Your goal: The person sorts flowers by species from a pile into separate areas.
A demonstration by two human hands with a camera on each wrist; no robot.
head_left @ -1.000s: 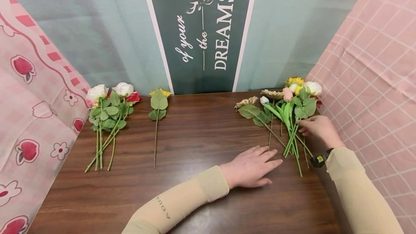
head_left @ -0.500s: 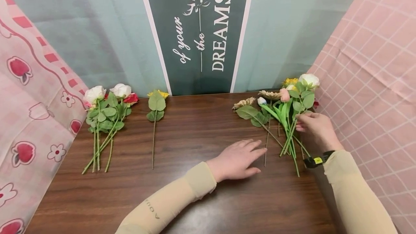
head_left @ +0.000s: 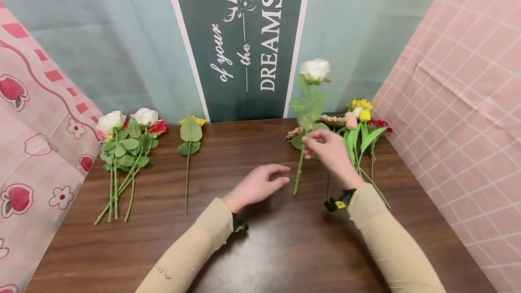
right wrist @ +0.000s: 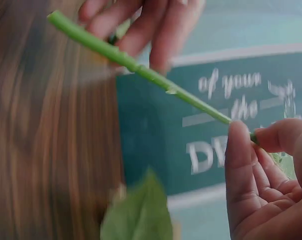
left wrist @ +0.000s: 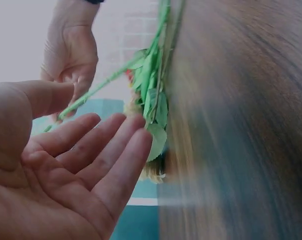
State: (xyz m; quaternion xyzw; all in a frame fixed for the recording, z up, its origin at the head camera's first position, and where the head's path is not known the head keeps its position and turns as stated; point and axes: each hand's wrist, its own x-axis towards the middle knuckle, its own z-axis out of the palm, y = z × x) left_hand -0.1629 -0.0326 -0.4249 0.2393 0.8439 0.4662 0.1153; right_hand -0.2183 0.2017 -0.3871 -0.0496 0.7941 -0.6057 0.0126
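Lifting step: right hand [head_left: 325,148] pinches the white rose [head_left: 314,70] stem upright above the bench [head_left: 260,238]; left hand [head_left: 260,184], fingers relaxed and empty, likely must receive the stem's lower end.

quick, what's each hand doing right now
Left hand: open, holding nothing, beside the stem.
Right hand: pinching the white rose by its stem, lifted upright.

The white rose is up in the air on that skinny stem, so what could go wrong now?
The right hand only pinches the white rose partway along its stem, so the heavy bloom might tip or slip out. The left hand is open just beside the stem's lower end but not gripping it, so it may miss. The stem's lower end hangs close to the loose flower pile and could snag a leaf.
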